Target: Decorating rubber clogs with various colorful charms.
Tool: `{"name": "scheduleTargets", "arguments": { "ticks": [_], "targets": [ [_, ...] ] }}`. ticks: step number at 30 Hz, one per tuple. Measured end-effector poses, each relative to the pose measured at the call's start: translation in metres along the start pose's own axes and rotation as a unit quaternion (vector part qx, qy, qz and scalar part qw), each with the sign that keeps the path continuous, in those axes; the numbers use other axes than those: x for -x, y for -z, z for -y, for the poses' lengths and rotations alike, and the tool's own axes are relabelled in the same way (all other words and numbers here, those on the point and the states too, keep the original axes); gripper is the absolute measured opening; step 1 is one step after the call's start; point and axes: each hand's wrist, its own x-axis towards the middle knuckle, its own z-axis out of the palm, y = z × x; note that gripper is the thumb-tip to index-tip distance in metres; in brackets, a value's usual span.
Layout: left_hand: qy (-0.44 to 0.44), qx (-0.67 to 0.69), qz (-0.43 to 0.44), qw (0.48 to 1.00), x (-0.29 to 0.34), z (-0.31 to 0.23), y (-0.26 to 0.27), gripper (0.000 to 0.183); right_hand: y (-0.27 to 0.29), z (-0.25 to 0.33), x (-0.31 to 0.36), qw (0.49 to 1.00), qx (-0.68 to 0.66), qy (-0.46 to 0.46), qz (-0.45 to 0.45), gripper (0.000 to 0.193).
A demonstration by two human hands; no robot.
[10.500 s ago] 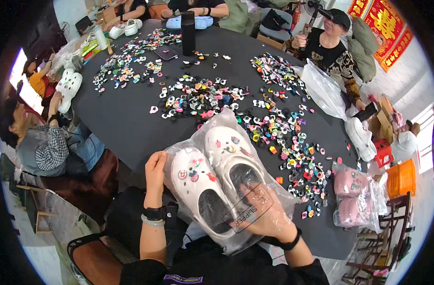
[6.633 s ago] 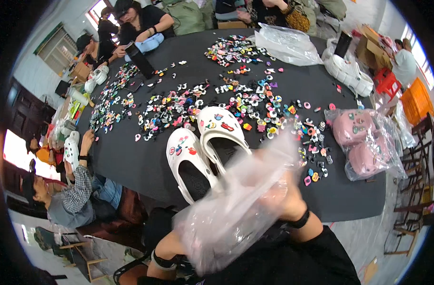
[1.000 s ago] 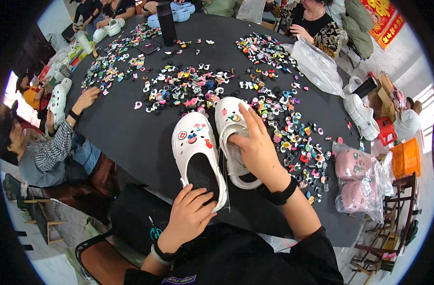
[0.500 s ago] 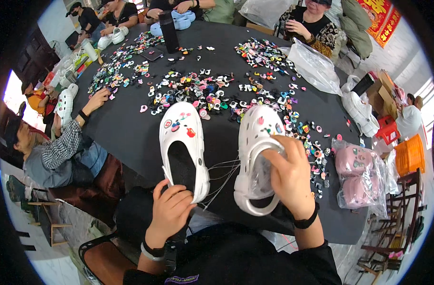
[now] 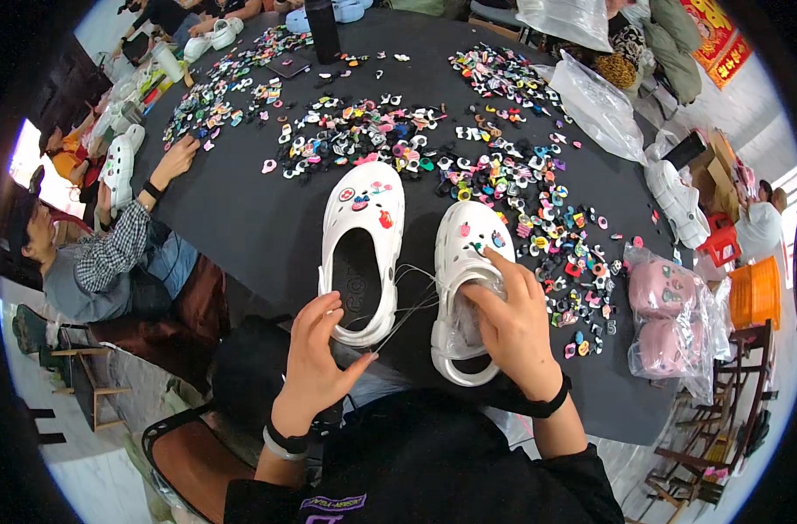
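Two white clogs with holes and small charms on their toes lie before me, toes pointing away. Beside the heel of the left clog [image 5: 392, 271], my left hand [image 5: 316, 371] is open, thumb and fingers spread. My right hand [image 5: 516, 336] grips the right clog [image 5: 446, 319] at the rim of its foot opening, thumb inside and index finger on the upper. A small green charm [image 5: 478, 249] shows by that fingertip. Clear plastic [image 5: 470, 323] fills part of this clog's inside. Thin pale strings [image 5: 416, 284] run between the two clogs.
Loose colourful charms [image 5: 364, 131] are heaped across the black table [image 5: 241, 214]. A black bottle [image 5: 322, 31] stands at the back. Bagged pink clogs [image 5: 669, 314] lie at right, near an orange basket [image 5: 755, 293]. At left a co-worker [image 5: 110, 262] reaches toward charms.
My left hand has let go of the left clog, which now lies farther away and more to the right. My right hand stays on the right clog. The view has shifted slightly.
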Motion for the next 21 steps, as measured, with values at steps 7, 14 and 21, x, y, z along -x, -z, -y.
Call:
{"name": "scheduleTargets", "arguments": {
  "ticks": [7,14,21],
  "targets": [
    [-0.122,-0.173,0.049,0.976,-0.011,-0.015,-0.015,0.016,0.008,-0.003,0.003,0.999,-0.029,-0.014,-0.003,0.033],
    [-0.16,-0.16,0.031,0.974,-0.006,-0.026,-0.009,0.013,0.011,-0.008,0.007,0.999,-0.046,-0.022,-0.006,0.033],
    [-0.16,-0.119,0.101,0.975,-0.002,-0.036,-0.011,0.019,0.013,-0.013,0.011,0.998,-0.063,-0.025,-0.012,0.03]
  ]
}}
